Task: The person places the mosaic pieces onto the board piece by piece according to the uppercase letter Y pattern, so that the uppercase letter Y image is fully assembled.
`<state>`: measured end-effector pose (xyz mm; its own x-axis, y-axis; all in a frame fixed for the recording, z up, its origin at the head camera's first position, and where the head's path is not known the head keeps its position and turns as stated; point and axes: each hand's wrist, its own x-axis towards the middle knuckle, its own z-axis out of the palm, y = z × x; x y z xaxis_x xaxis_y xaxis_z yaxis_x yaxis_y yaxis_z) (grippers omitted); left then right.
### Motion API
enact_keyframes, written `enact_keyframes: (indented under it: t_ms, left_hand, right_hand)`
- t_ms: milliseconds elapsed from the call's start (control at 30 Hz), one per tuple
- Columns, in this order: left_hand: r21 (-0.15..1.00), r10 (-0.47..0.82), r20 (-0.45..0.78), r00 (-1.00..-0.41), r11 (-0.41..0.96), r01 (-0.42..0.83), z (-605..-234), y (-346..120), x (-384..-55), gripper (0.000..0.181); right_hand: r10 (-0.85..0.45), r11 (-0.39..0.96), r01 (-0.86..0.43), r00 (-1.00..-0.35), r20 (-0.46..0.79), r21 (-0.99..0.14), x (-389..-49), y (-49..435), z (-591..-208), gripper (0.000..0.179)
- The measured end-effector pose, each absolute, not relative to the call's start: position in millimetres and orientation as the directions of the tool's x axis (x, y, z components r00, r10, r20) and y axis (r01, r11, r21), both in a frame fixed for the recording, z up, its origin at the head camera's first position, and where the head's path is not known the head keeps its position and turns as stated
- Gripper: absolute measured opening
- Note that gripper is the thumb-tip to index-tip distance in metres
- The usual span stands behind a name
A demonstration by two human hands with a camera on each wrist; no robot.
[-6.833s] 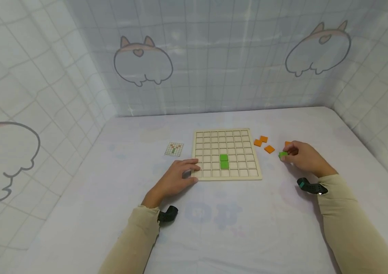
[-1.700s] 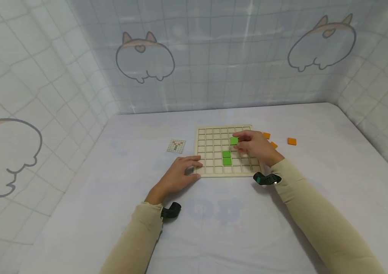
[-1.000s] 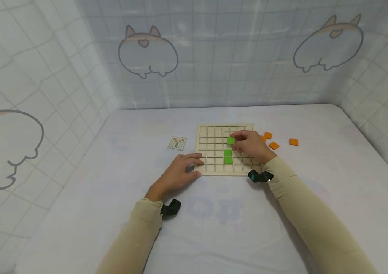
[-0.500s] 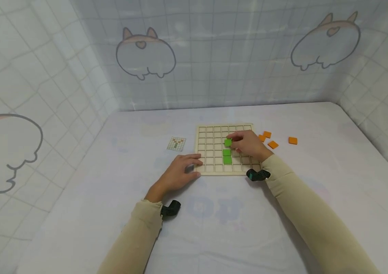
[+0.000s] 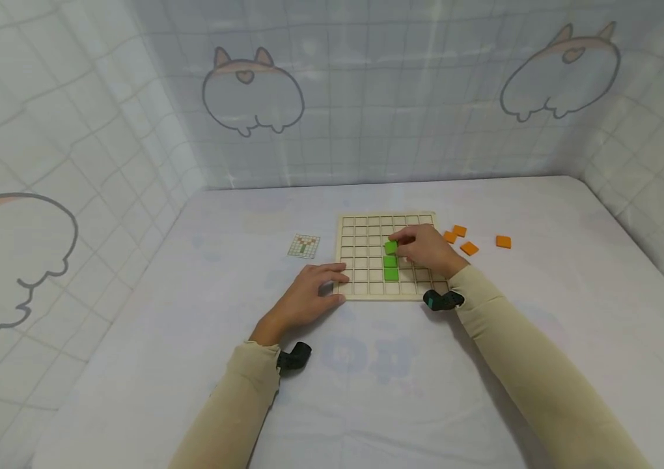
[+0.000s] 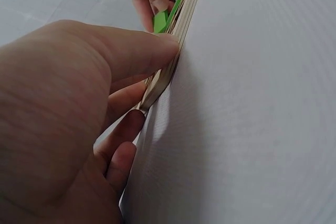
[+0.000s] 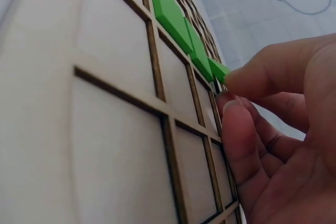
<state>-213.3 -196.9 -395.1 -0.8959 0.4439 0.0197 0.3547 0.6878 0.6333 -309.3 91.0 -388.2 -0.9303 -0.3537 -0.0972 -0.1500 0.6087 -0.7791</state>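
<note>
A square wooden grid board (image 5: pixel 361 241) lies on the table. Two green square tiles (image 5: pixel 390 268) sit in neighbouring cells, one behind the other. My right hand (image 5: pixel 428 251) pinches a third green tile (image 5: pixel 390 247) between thumb and fingers, just behind those two. In the right wrist view this green tile (image 7: pixel 218 69) is tilted over the grid, partly hidden by the fingertips. My left hand (image 5: pixel 303 298) rests at the board's near left corner, fingers spread along its left edge. The left wrist view has the thumb (image 6: pixel 142 51) against the board's side (image 6: pixel 184 30).
Several orange square tiles (image 5: pixel 469 248) lie to the right of the board, one of them (image 5: pixel 503 241) farther out. Left of the board lies a small pattern card (image 5: pixel 304 245) with a coloured grid. A patterned sheet (image 5: pixel 344 85) hangs behind the table.
My right hand has carried the green tile from the table's right side leftward onto the board, then slightly nearer to the two seated tiles. My left hand has stayed at the board's edge.
</note>
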Motion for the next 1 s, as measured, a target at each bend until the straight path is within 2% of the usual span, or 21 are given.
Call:
enact_keyframes:
  t_ms: [400,667,1000]
  left_hand:
    - [0.617,0.459,0.04,-0.888,0.687,0.383,-395.7,-197.3,-216.9,0.036]
    - [0.623,0.452,0.027,-0.892,0.69,0.368,-397.2,-197.8,-216.0,0.037]
    - [0.631,0.446,0.025,-0.895,0.687,0.36,-397.6,-197.5,-215.6,0.036]
  right_hand:
    - [-0.388,0.623,-0.206,-0.919,-0.069,-0.754,-307.9,89.2,-386.3,0.036]
    - [-0.351,0.641,-0.163,-0.931,-0.098,-0.75,-305.4,83.9,-385.8,0.035]
    - [-0.363,0.652,-0.171,-0.926,-0.106,-0.738,-304.8,83.1,-384.6,0.035]
